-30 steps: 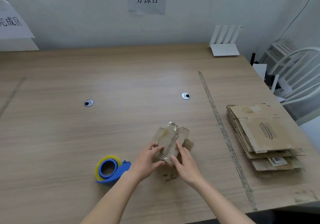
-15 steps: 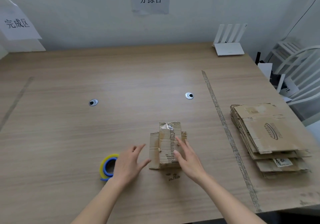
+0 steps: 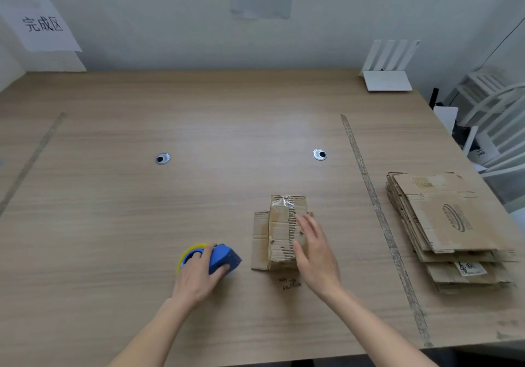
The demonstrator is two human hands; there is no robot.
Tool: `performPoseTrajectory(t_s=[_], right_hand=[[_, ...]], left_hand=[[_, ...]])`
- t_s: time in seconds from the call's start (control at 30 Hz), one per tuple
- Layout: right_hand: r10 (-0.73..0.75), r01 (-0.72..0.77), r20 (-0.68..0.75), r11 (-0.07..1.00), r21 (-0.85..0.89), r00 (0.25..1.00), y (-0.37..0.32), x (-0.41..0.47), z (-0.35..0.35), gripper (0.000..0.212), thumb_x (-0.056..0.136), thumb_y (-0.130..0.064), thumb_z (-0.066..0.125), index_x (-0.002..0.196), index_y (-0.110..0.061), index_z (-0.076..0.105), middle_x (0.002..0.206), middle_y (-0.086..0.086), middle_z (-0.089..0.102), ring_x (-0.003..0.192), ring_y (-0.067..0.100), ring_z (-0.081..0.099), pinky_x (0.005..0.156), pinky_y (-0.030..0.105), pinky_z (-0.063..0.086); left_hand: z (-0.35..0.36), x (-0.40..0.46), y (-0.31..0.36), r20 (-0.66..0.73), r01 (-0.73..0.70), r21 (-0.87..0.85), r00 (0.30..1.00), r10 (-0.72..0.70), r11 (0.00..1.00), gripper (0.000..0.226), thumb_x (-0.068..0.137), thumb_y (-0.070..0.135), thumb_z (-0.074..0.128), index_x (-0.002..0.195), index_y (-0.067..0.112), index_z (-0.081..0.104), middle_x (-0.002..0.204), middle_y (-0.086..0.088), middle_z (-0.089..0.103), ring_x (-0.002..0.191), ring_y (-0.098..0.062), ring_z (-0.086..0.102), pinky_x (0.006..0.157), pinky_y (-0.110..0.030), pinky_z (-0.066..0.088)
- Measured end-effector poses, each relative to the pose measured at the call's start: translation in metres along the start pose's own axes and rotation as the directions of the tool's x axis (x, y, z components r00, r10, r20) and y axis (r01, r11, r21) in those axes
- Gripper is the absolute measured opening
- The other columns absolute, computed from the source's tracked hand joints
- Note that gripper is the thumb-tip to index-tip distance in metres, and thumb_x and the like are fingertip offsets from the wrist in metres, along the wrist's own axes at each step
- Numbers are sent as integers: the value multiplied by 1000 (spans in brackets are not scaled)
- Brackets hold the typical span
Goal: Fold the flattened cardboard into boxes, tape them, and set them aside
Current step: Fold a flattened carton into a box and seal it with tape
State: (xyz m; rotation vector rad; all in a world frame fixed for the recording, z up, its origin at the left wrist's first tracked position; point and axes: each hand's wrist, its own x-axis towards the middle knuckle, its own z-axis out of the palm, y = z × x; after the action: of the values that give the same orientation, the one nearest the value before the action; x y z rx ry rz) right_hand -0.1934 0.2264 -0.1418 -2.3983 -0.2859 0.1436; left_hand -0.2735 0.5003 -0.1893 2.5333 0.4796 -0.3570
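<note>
The left hand curls over the blue tape dispenser at lower centre, gripping it; half a second ago it hovered spread beside the folded cardboard box. The right hand, fingers straight and loosely spread, rests against the box's right side as before. The flattened cardboard stack lies right of the tape strip. Bare desk stretches left and beyond.

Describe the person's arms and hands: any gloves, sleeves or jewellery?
Both the left hand and the right hand are bare, with no gloves, and no rings show on the fingers. Both forearms are uncovered to the frame edge: no sleeves, watch or wristband in view.
</note>
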Motion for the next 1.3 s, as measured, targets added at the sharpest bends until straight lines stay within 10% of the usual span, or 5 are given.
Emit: performPoseTrajectory(t_s=[0.37, 0.73, 1.3], right_hand=[[34, -347, 522, 784, 515, 853, -118, 38, -23, 60, 104, -33, 55, 157, -27, 29, 156, -2, 41, 142, 15, 42, 120, 39, 34], [61, -174, 239, 856, 487, 969, -129, 37, -52, 6, 88, -23, 77, 87, -28, 78, 83, -10, 78, 83, 4, 73, 72, 17, 56], [552, -572, 173, 720, 393, 815, 47, -4, -68, 6, 85, -9, 77, 80, -13, 76, 71, 6, 75, 64, 16, 67, 73, 36, 61]], left_hand=[[-123, -9, 61, -21, -380, -239, 922, 386, 894, 54, 77, 71, 69, 124, 52, 50, 106, 26, 66, 93, -1, 63, 81, -35, 55], [-156, -24, 97, -72, -504, 46, 859, 506, 862, 59, 77, 75, 60, 127, 48, 46, 97, 28, 65, 77, 3, 56, 62, -15, 37], [-90, 14, 91, 235, -383, 353, 920, 315, 854, 53, 72, 89, 45, 95, 43, 60, 91, 15, 66, 78, -5, 58, 62, -25, 41]])
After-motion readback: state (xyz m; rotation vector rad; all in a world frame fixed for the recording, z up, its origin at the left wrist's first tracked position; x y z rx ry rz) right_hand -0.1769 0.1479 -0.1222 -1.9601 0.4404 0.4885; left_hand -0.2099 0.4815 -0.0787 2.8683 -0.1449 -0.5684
